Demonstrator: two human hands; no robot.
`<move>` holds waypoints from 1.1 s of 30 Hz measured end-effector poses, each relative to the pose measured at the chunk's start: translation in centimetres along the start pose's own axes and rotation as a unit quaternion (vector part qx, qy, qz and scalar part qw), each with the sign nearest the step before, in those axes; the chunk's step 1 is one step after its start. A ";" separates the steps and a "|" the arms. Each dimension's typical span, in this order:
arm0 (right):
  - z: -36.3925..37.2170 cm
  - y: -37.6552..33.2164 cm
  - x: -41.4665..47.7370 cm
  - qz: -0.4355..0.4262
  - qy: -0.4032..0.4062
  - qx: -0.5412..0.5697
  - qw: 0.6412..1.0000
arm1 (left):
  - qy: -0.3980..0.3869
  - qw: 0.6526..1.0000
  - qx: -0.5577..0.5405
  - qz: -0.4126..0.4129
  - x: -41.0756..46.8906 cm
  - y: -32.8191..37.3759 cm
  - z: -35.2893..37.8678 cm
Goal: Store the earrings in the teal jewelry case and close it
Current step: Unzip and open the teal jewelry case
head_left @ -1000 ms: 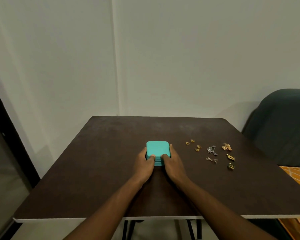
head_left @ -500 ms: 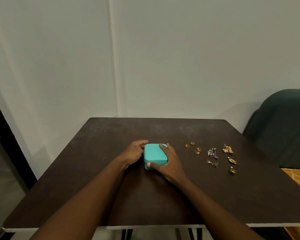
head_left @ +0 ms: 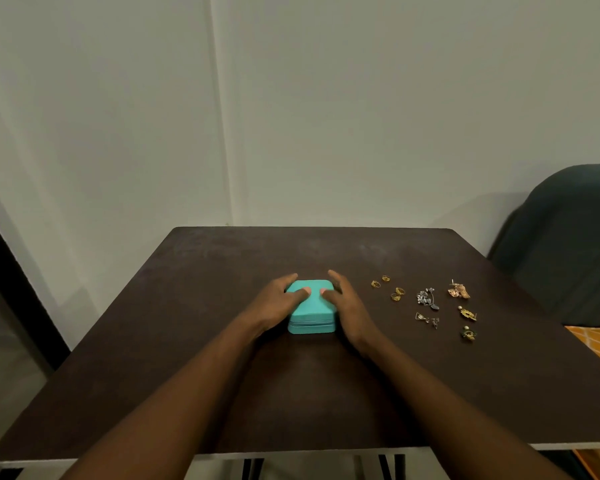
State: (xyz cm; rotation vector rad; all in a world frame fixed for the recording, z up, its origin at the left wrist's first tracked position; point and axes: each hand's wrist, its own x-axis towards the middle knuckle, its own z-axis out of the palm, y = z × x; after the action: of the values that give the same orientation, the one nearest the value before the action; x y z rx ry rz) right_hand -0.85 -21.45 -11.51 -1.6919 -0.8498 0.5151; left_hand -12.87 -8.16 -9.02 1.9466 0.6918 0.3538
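No text, label, brand, number or sign can be read anywhere; the teal case [head_left: 311, 308] shows a plain lid and front with no readable marking.

One table [head_left: 187, 341], one teal case [head_left: 311, 311], shut, with two hands on it: left [head_left: 277, 303], right [head_left: 347, 306]. Four small gold hoops [head_left: 388, 288] lie beside roughly seven other earrings [head_left: 444, 311]; tangled, hard to count. One chair [head_left: 568, 244].
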 end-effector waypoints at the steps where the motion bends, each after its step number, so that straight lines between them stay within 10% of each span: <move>1: -0.2 -0.2 0.6 0.009 0.000 0.025 1.000 | 0.001 1.000 0.011 0.001 0.0 -0.1 0.1; 14: -3.8 -0.8 3.9 0.026 -0.074 -0.090 0.993 | 0.019 0.999 0.041 0.014 -0.2 -0.9 1.0; 33: -2.8 -0.3 -4.3 -0.011 0.107 -0.177 0.978 | 0.028 0.997 0.077 0.005 -1.2 0.0 1.5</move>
State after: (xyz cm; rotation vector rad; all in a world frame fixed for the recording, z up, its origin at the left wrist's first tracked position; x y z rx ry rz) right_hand -1.70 -26.47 -10.84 -2.0176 -0.8354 0.1655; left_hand -13.05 -9.96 -9.62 2.0926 0.7657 0.3720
